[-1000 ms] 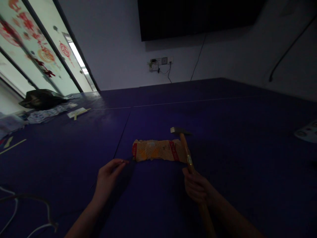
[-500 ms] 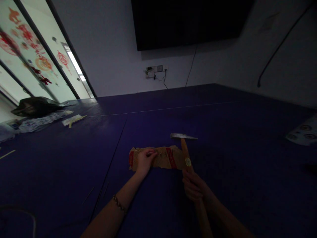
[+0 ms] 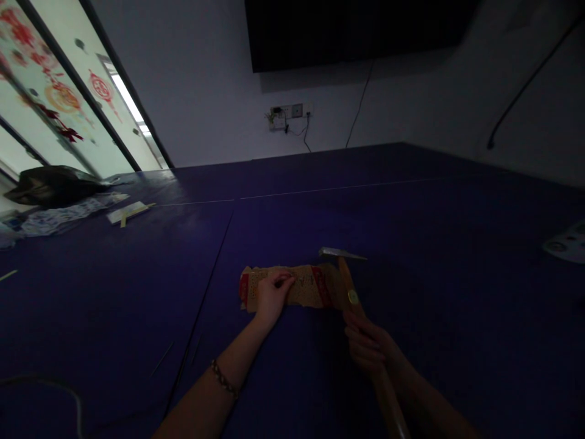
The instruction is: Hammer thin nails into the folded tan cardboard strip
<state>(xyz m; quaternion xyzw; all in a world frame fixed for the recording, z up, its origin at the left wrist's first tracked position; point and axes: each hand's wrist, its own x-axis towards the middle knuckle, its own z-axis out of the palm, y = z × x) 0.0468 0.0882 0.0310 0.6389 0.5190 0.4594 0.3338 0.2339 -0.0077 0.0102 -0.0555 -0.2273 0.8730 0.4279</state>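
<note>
A torn strip of brown cardboard (image 3: 306,289) with red printed bands lies flat on the dark blue surface (image 3: 283,225). My left hand (image 3: 273,296) rests over its left half, thumb and forefinger pinched together; whatever is between the fingertips is too small to make out. In my right hand (image 3: 371,341) is the wooden handle of a hammer (image 3: 350,286), with the fingers wrapped around it. The hammer's metal head points away from me, above the cardboard's right end, with its thin pointed side toward the right.
A dark plastic bag (image 3: 52,186) and a white piece with yellow strips (image 3: 130,211) lie at the far left. A grey cable (image 3: 68,393) curves at the near left. Wall sockets (image 3: 290,113) with cords sit below a black screen (image 3: 356,30). A pale object (image 3: 567,244) stands right.
The view has shifted slightly. My right hand and the hammer are a little farther right relative to the cardboard. My left hand keeps its pinch over the cardboard.
</note>
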